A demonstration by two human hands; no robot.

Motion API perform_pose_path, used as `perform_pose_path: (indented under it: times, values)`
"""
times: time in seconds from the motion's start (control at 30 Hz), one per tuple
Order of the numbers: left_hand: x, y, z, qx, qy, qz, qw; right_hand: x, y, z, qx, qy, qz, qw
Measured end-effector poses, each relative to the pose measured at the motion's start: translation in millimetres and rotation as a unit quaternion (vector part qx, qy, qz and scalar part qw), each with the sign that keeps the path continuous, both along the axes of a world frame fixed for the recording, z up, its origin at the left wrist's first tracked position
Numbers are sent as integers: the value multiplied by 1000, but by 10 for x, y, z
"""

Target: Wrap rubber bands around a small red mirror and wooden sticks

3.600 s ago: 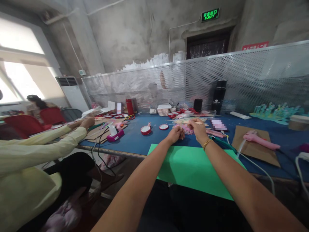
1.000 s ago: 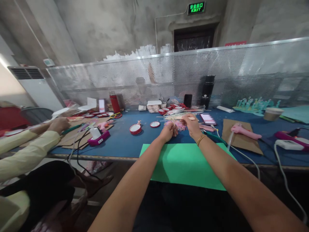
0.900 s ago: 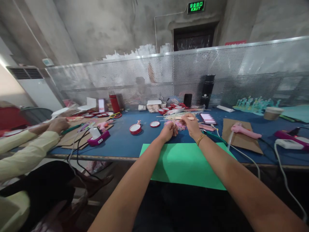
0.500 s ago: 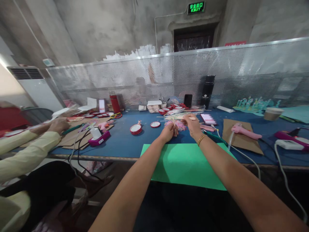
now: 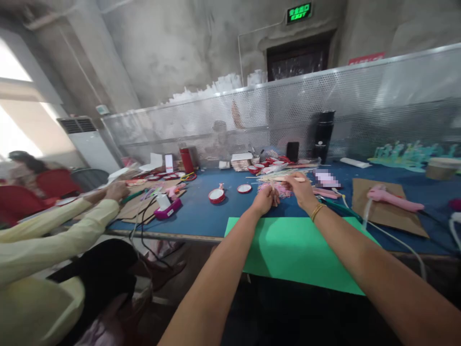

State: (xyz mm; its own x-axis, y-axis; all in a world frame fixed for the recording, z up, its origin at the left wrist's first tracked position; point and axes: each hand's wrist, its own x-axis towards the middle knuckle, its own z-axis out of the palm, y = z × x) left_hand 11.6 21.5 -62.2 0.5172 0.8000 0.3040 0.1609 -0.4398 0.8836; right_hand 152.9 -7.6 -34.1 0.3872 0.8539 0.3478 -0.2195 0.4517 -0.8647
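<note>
My right hand (image 5: 300,190) is closed on a thin pale wooden stick (image 5: 298,179), held almost level. Just left of it, my left hand (image 5: 265,200) has its fingers pinched together; a small pale thing may be between them, too small to name. Around and behind both hands lies a pile of pink strands (image 5: 284,189) on the blue table. A green sheet (image 5: 288,247) spreads under my forearms, over the table's front edge. Left of my hands are a round red-rimmed lid (image 5: 244,189) and a red-rimmed round tin (image 5: 216,196) with a small pink figure behind it.
At right, a pink glue gun (image 5: 396,198) rests on cardboard (image 5: 363,186), its cable trailing forward. A black flask (image 5: 323,134) stands by the mesh partition (image 5: 201,125). At left, a co-worker's sleeves (image 5: 68,230) reach over the table beside a purple power strip (image 5: 168,208).
The view has swung left, so everything appears shifted to the right. My hands stay close together over the pink strands, the stick still in my right hand.
</note>
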Motion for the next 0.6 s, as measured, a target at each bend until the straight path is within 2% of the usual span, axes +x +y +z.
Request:
perform_pose_path:
  times: [0.17, 0.37, 0.6]
  values:
    - [20, 57, -56, 6, -5, 3, 1000, 7, -5, -5, 7, -26, 24, 999]
    - [24, 48, -42, 7, -15, -1, 1000, 33, 16, 7, 2, 9, -18, 1000]
    - [0, -26, 27, -8, -13, 4, 1000, -13, -27, 11, 6, -8, 31, 999]
